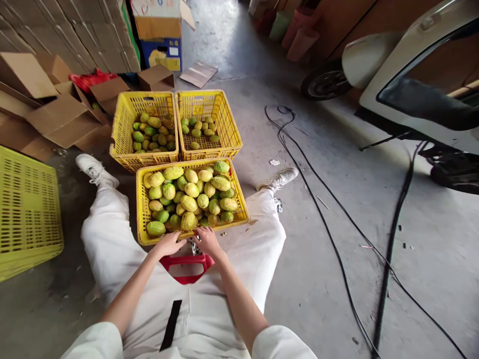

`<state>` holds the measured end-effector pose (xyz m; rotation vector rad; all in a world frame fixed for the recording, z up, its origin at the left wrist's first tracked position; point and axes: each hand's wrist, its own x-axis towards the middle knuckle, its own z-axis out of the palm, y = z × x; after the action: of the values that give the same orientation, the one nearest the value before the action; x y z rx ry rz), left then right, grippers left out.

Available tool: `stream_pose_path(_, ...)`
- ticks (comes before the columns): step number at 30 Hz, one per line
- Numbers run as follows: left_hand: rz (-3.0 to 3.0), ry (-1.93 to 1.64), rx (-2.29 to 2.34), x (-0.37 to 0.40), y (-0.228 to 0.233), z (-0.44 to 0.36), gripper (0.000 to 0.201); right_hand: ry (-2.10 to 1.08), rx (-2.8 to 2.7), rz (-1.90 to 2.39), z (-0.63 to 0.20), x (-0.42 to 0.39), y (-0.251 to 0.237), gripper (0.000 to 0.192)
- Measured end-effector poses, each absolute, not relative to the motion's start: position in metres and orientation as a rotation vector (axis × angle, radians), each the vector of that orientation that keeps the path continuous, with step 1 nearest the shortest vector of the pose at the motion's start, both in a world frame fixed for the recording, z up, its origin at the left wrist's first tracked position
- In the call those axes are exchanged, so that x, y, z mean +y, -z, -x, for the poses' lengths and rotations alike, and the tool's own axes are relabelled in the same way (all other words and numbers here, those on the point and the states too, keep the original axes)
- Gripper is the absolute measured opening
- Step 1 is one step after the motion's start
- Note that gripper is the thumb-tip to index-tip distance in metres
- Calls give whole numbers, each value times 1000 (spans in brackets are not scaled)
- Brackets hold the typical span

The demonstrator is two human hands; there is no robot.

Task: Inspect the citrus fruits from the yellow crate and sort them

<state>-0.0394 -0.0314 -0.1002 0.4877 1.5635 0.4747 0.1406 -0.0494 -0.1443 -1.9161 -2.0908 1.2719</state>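
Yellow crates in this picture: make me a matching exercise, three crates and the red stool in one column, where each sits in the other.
1 fullest crate
2 far left crate
3 far right crate
4 red stool

A beside the folded cardboard
B under both hands, between the legs
C holds the fewest fruits
D below the hands, mostly hidden

Pairs: 1-B, 2-A, 3-C, 4-D

Three yellow lattice crates are showing at centre frame; the nearest crate (141, 219) is holding green and yellow-green fruit (189, 203); a red stool (187, 263) is peeking out below it; white trousers (112, 239) and white shoes (95, 170) are flanking it; black cables (389, 249) are crossing the grey floor (329, 289) at right; brown cardboard boxes (56, 114) are filling the upper left.
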Motion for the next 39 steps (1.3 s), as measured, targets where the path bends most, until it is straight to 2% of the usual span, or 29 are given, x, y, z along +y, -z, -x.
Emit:
stream_pose_path(9,-571,-404,1611,-23,110,29,34,-1418,-1894,1983,-153,-7,133,11)
stream_pose_path(15,-518,-418,1642,-4,122,37,32,-1218,-1833,2078,-169,109,129,29)
stream_pose_path(19,-496,-411,1652,1,126,40,33,-810,-1951,2068,-153,178,146,39)
stream_pose_path(22,-479,-409,1651,1,129,41,35,-804,-2007,2071,-137,204,166,45)
stream_pose_path(29,-519,-396,1624,-3,137,35,44,-849,-2126,2168,-133,209,180,47)
stream_pose_path(34,-744,-286,1619,-10,148,21,55,-754,-2017,2022,-142,190,163,51)
stream_pose_path(39,-864,-230,1791,-7,161,-2,56,-829,-1805,1921,-162,164,135,59)
